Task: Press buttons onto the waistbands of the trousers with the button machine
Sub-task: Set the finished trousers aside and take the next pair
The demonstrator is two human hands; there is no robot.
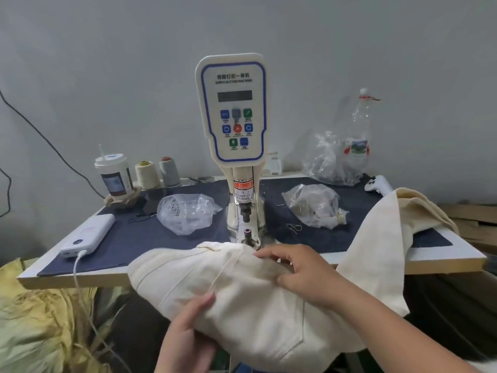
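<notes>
The cream button machine [233,111] stands at the middle of the table, its punch and lower die [248,232] just above the cloth. Cream trousers [242,297] are bunched at the table's front edge, one part draped over the right side. My left hand [188,335] grips the trousers from below, thumb on top of the fabric. My right hand [301,270] rests on the trousers near the die, fingers bent and pinching the fabric's edge. A clear bag of metal buttons [185,214] lies left of the machine.
A second plastic bag [314,205] lies right of the machine, and a larger bag with a bottle [357,135] behind it. A white power bank [88,235] with cable, a cup [114,175] and two thread cones [158,170] sit on the left. A yellowish sack [40,319] sits below.
</notes>
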